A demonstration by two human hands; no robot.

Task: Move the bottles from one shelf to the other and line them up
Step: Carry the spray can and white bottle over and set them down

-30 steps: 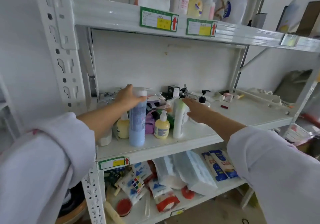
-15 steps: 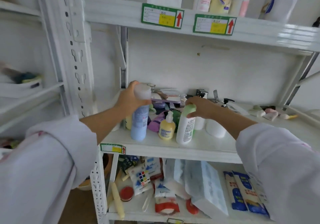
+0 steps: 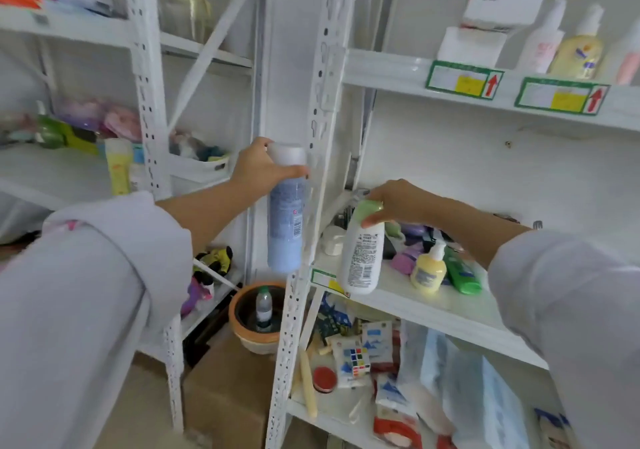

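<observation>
My left hand (image 3: 260,168) grips the white cap end of a tall blue spray can (image 3: 285,226), held in the air in front of the white shelf upright. My right hand (image 3: 394,204) holds a white bottle with a green cap (image 3: 362,258) by its top, lifted off the front left corner of the right unit's middle shelf (image 3: 433,306). A small yellow pump bottle (image 3: 427,270), a green bottle (image 3: 462,273) lying down and purple items remain on that shelf. On the left unit's shelf (image 3: 52,171) stands a yellow bottle (image 3: 117,166).
A white perforated upright (image 3: 311,206) stands between the two units. Bottles and white boxes sit on the top right shelf (image 3: 398,67). The lower right shelf holds packets and a red lid. On the floor, an orange pot (image 3: 258,317) contains a small bottle, above a cardboard box.
Both hands lifted their bottles off the right shelf and carried them left. The view swung left, bringing the left shelving unit into sight.
</observation>
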